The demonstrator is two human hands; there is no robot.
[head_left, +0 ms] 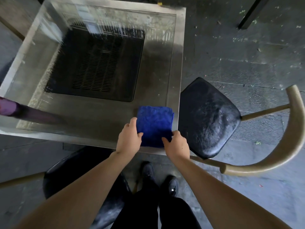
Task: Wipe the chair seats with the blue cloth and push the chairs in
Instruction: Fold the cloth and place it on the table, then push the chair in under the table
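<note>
Two dusty black-cushioned, wooden-framed chairs, one right (209,118) and one near (69,176), stand unwiped beside the square glass-topped table (102,123). On its corner, the folded blue microfibre cloth (154,124) is pinched by left hand (129,138) and right hand (176,143); lifted carelessly, it might unfold. No writing is legible.

Deep blue cloth (154,124), plain and unpatterned. Black chair seat (208,119), mottled with pale grey dust; curved chair back (280,146) in tan-gold. Table top (158,66) grey and glossy, with a black slotted grille (97,66) beneath. Purple object (9,107) at left edge. Floor (247,52) dark grey, flecked green.
</note>
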